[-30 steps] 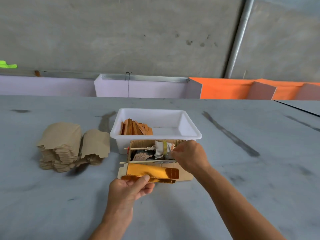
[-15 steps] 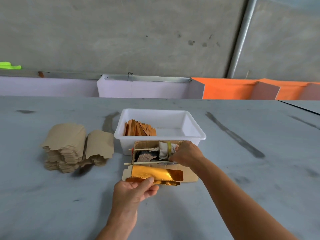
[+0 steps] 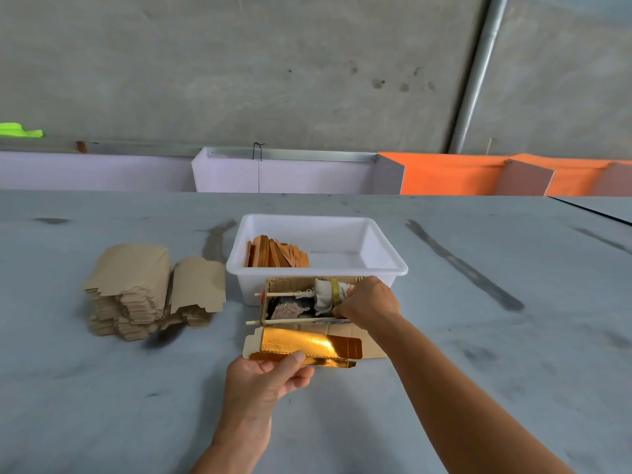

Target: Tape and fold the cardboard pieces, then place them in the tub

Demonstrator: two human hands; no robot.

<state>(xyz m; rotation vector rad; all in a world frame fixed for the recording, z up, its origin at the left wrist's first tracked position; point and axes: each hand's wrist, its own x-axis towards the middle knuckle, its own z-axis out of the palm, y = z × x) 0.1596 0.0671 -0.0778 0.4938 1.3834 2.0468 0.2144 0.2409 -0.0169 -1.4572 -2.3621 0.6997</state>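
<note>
Lower centre of the frame: left hand (image 3: pixel 270 374) pinches the gold cardboard piece (image 3: pixel 307 347) near the white tub (image 3: pixel 386 268); right hand (image 3: pixel 371 304) (grip unclear) reaches into the tape box (image 3: pixel 273 285), risking crooked tape.

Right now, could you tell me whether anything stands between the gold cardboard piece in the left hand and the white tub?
Yes. The open cardboard box with sticks and a tape roll sits directly between the gold cardboard piece and the white tub, and the right hand is reaching into it. The left hand would probably have to lift the piece over them.
</note>
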